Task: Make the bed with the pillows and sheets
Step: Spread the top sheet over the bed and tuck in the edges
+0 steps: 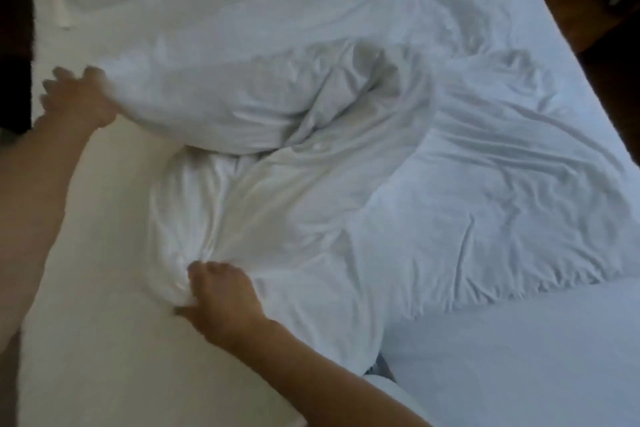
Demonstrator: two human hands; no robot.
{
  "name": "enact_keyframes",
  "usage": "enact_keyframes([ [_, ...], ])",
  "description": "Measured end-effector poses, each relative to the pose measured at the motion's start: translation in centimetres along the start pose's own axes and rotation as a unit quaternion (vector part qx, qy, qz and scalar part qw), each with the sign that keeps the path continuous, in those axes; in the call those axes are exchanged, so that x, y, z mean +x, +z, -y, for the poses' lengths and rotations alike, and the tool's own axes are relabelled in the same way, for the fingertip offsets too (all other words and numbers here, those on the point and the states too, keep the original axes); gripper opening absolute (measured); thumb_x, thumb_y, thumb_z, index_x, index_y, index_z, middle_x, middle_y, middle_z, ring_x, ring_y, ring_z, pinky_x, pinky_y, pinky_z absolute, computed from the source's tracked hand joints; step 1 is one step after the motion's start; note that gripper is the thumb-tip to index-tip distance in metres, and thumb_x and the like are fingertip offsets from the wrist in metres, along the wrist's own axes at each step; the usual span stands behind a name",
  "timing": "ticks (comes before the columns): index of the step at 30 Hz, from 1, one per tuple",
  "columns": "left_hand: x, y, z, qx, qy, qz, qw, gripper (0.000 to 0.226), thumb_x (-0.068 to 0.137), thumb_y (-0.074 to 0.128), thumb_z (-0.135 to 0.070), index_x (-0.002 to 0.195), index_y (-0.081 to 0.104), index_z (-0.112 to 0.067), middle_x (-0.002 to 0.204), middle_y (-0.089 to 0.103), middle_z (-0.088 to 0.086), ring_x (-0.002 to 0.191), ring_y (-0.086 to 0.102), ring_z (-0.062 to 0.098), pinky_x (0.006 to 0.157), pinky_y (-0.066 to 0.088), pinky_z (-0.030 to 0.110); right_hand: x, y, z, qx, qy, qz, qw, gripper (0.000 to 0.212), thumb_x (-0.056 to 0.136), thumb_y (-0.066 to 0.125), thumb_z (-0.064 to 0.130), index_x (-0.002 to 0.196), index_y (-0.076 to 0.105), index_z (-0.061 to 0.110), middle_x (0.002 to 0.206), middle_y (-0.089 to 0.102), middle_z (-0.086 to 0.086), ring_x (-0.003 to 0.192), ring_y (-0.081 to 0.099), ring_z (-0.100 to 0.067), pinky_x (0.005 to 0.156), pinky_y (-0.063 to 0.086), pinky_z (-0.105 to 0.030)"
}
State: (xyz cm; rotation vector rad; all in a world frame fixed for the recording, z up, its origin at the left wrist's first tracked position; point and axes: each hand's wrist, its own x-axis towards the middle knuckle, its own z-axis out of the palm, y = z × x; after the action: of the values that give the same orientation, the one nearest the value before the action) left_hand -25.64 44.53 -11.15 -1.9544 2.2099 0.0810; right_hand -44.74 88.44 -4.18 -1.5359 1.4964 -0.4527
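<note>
Spreading step: left hand (78, 97) and right hand (221, 291) both grip crumpled white sheet (311, 166) near bed (86, 322) edge; next, pull flat.

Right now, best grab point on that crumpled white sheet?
Grip the bunched edge of the crumpled sheet along its near-left side, coming from the bare mattress. The fabric gathers into thick folds there. The right hand already pinches that bunch, and the left hand holds the upper fold.
</note>
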Motion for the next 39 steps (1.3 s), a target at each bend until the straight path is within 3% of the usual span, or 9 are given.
enact_keyframes([
  [2, -2.6, 0.0, 4.1, -0.084, -0.075, 0.049, 0.992, 0.094, 0.066, 0.060, -0.070, 0.146, 0.032, -0.028, 0.144, 0.037, 0.027, 0.124, 0.041, 0.054, 0.099, 0.041, 0.061, -1.0, 3.6, 1.5, -0.034, -0.028, 0.105, 0.994, 0.053, 0.088, 0.067, 0.032, 0.128, 0.045, 0.006, 0.121, 0.052, -0.024, 0.111, 0.049, -0.040, 0.096, 0.040, -0.046],
  [5, -15.8, -4.5, -5.3, -0.062, -0.062, 0.031, 0.996, 0.069, 0.091, 0.061, -0.029, 0.149, 0.027, -0.015, 0.148, 0.029, 0.029, 0.132, 0.034, 0.047, 0.107, 0.035, 0.054, -2.1, 5.1, 0.8, -0.042, -0.026, 0.102, 0.994, 0.058, 0.091, 0.062, 0.032, 0.139, 0.039, 0.011, 0.134, 0.045, -0.021, 0.123, 0.040, -0.038, 0.108, 0.030, -0.046],
  [7, -20.4, -4.1, -10.5, -0.087, -0.011, 0.028, 0.996, 0.062, 0.092, 0.057, -0.022, 0.148, 0.032, -0.013, 0.146, 0.034, 0.027, 0.131, 0.037, 0.045, 0.106, 0.037, 0.051, -3.0, 4.6, -0.8, -0.028, 0.005, 0.077, 0.997, 0.054, 0.093, 0.059, 0.031, 0.139, 0.041, 0.011, 0.136, 0.045, -0.019, 0.126, 0.039, -0.036, 0.107, 0.031, -0.044],
  [13, -32.2, 5.2, -19.4, -0.149, 0.087, 0.164, 0.971, 0.063, 0.096, 0.052, -0.023, 0.152, 0.025, -0.016, 0.157, 0.022, 0.019, 0.143, 0.024, 0.034, 0.113, 0.028, 0.044, -7.5, 1.3, -8.4, -0.052, 0.142, 0.027, 0.988, 0.045, 0.095, 0.053, 0.031, 0.135, 0.045, 0.013, 0.134, 0.048, -0.015, 0.124, 0.042, -0.033, 0.101, 0.036, -0.040],
  [18, -42.9, 10.4, -18.6, -0.135, 0.098, 0.231, 0.959, 0.058, 0.094, 0.051, -0.023, 0.149, 0.032, -0.020, 0.153, 0.030, 0.015, 0.139, 0.031, 0.033, 0.110, 0.032, 0.042, -15.7, -0.2, -13.9, -0.066, 0.209, -0.045, 0.975, 0.042, 0.097, 0.049, 0.031, 0.135, 0.045, 0.013, 0.130, 0.051, -0.011, 0.120, 0.045, -0.028, 0.095, 0.040, -0.036],
  [24, -54.8, 9.7, -16.4, -0.185, 0.024, 0.156, 0.970, 0.060, 0.086, 0.054, -0.012, 0.144, 0.042, -0.014, 0.142, 0.046, 0.018, 0.128, 0.045, 0.035, 0.103, 0.042, 0.045, -26.5, 2.3, -18.1, -0.034, 0.221, -0.072, 0.972, 0.041, 0.096, 0.051, 0.030, 0.133, 0.046, 0.013, 0.130, 0.051, -0.012, 0.121, 0.044, -0.030, 0.094, 0.039, -0.037],
  [30, -66.5, 8.8, -17.4, -0.126, 0.032, 0.205, 0.970, 0.059, 0.089, 0.053, -0.016, 0.145, 0.036, -0.014, 0.144, 0.041, 0.016, 0.130, 0.040, 0.036, 0.102, 0.040, 0.044, -38.0, 6.3, -20.9, -0.004, 0.278, -0.021, 0.960, 0.043, 0.097, 0.047, 0.035, 0.134, 0.044, 0.015, 0.131, 0.051, -0.011, 0.122, 0.044, -0.028, 0.093, 0.041, -0.037],
  [35, -67.7, 10.4, -21.9, -0.066, 0.118, 0.183, 0.974, 0.068, 0.090, 0.056, -0.011, 0.151, 0.029, -0.017, 0.154, 0.029, 0.015, 0.140, 0.030, 0.033, 0.108, 0.036, 0.044, -40.3, 8.2, -25.7, -0.014, 0.291, -0.014, 0.957, 0.049, 0.098, 0.049, 0.033, 0.142, 0.035, 0.017, 0.137, 0.046, -0.008, 0.125, 0.041, -0.026, 0.094, 0.042, -0.035],
  [39, -65.5, 15.3, -24.6, 0.041, 0.271, 0.133, 0.953, 0.089, 0.060, 0.080, -0.004, 0.142, 0.045, -0.014, 0.144, 0.042, 0.026, 0.129, 0.045, 0.042, 0.103, 0.040, 0.051, -39.1, 8.8, -31.0, -0.104, 0.253, -0.045, 0.961, 0.060, 0.086, 0.068, 0.030, 0.138, 0.044, 0.014, 0.131, 0.052, -0.011, 0.119, 0.051, -0.031, 0.092, 0.048, -0.038],
])
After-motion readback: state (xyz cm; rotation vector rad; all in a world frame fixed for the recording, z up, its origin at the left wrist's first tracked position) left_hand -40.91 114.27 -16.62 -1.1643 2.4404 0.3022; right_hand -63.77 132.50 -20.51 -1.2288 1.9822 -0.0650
